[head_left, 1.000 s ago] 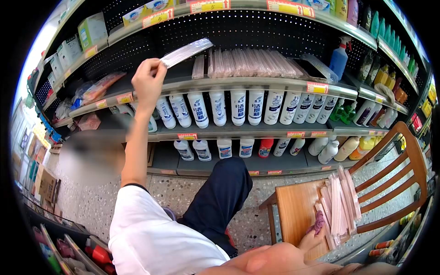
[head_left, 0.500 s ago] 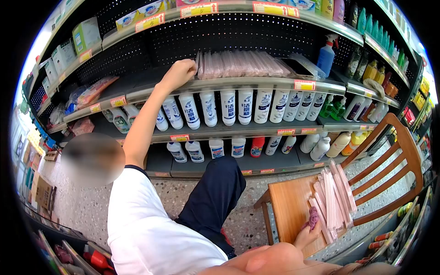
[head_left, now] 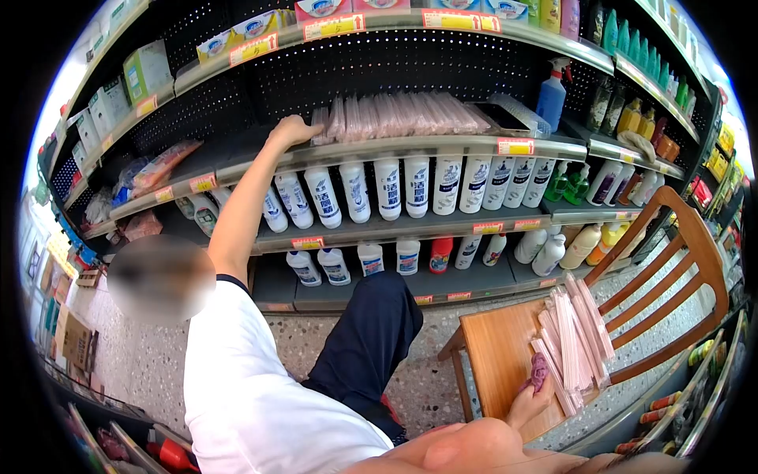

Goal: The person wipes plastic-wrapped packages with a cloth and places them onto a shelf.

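My left hand (head_left: 294, 130) reaches up to the middle shelf, its fingers closed at the left end of a row of thin pink packets in clear plastic (head_left: 403, 114). The leftmost packet (head_left: 320, 125) leans out from the row at my fingertips. Low on the right, my right hand (head_left: 530, 401) is closed around a crumpled purple cloth (head_left: 539, 371). It is beside a pile of long, pink-striped packets (head_left: 570, 340) lying on the seat of a wooden chair (head_left: 497, 340).
A dark flat device (head_left: 505, 117) and a blue spray bottle (head_left: 552, 99) stand right of the row. White bottles (head_left: 387, 188) line the shelf below. Plastic bags (head_left: 162, 170) lie further left. The chair's backrest (head_left: 687, 276) rises at right.
My left hand has shifted left and slightly down, and the leftmost packet now leans out from the row. My right hand stays by the chair with the purple cloth.
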